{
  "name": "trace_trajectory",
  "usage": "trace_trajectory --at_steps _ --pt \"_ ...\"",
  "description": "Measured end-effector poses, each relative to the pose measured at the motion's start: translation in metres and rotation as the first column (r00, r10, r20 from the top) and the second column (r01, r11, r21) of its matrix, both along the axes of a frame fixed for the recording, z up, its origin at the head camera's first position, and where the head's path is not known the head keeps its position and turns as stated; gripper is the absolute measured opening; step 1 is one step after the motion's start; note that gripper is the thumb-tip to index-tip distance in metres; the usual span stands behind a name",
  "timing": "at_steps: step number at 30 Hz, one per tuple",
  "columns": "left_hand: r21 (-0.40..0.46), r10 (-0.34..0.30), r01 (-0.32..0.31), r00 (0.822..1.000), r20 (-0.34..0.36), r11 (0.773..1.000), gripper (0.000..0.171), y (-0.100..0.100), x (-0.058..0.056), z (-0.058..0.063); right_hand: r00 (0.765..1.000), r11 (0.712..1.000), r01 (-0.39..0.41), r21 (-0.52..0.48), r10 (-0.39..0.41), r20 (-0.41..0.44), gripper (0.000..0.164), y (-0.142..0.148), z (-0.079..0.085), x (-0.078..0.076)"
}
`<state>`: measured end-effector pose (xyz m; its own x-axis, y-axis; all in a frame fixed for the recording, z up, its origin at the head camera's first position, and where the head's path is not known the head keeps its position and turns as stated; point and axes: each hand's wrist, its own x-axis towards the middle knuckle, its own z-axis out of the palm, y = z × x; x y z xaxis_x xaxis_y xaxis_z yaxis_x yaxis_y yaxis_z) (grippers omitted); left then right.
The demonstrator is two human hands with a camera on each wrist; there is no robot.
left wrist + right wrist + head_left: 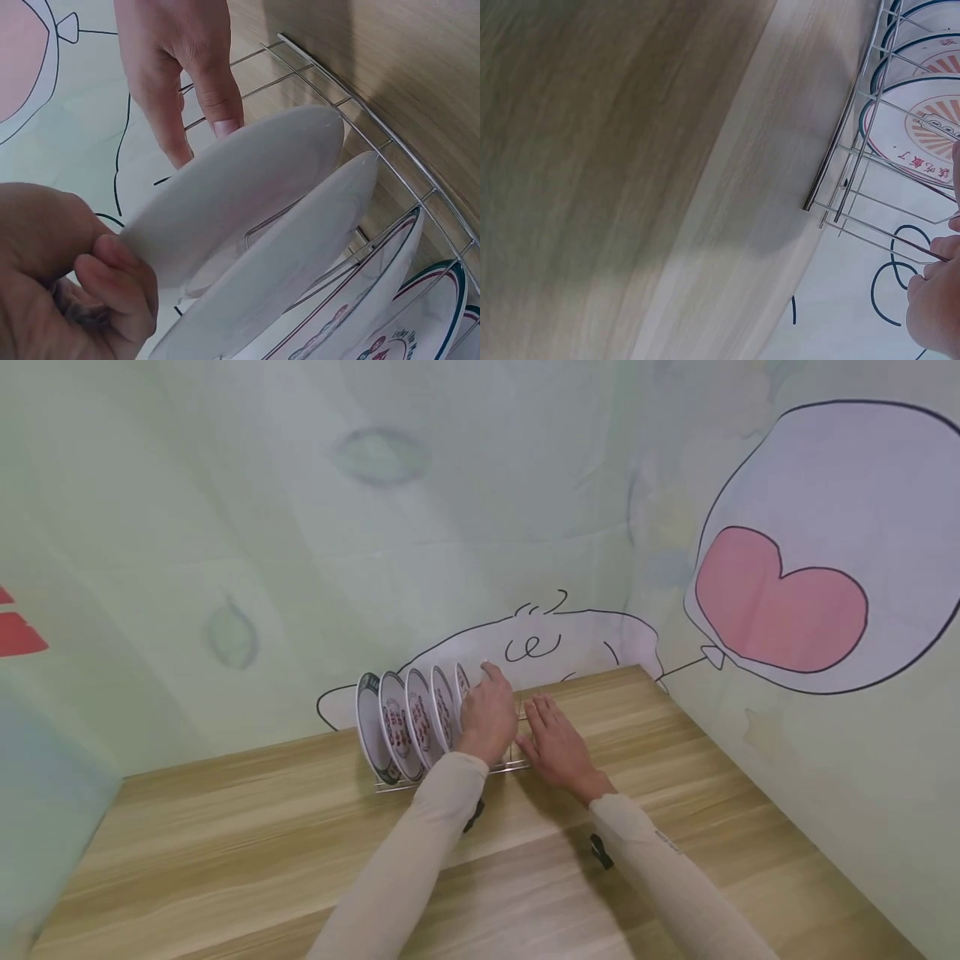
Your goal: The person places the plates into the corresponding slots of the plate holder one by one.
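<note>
A wire dish rack (pixel 409 154) stands on the wooden table with several patterned plates (pixel 370 727) upright in a row. In the left wrist view, my left hand (pixel 491 714) pinches the rim of the endmost plate (pixel 247 176), fingers curled at its edge. This plate leans between the rack wires, pale back showing. At the rack's right end, my right hand (pixel 558 747) holds the end wires, its thumb apart from the fingers. The right wrist view catches only part of these fingers, at the wires beside a plate (pixel 911 124) with a round printed design.
The wooden table (pixel 247 835) reaches to a pale printed cloth backdrop (pixel 262 543) close behind the rack. A balloon with a pink heart (pixel 780 602) is drawn on the right side. Small black pieces (pixel 602 852) show beside both sleeves.
</note>
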<state>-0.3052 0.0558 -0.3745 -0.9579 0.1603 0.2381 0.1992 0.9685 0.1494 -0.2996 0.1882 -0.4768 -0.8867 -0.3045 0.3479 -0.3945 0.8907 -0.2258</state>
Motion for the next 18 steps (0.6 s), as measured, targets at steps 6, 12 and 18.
trace_trajectory --at_steps 6,12,18 --pt "-0.020 0.024 -0.024 1.000 0.017 1.000 0.065 0.000 0.006 0.004 1.000 1.000 0.006 0.007 -0.006 0.001 0.061 0.001 0.000 0.000" --pt "-0.144 0.016 -0.023 0.999 -0.048 0.989 0.059 0.001 0.008 0.002 1.000 1.000 0.004 0.031 -0.004 0.002 0.062 0.001 -0.002 -0.001" --pt "-0.121 0.021 -0.028 0.998 -0.059 0.992 0.059 -0.005 0.012 0.001 1.000 1.000 0.005 0.025 -0.005 0.009 0.062 0.000 0.000 -0.001"
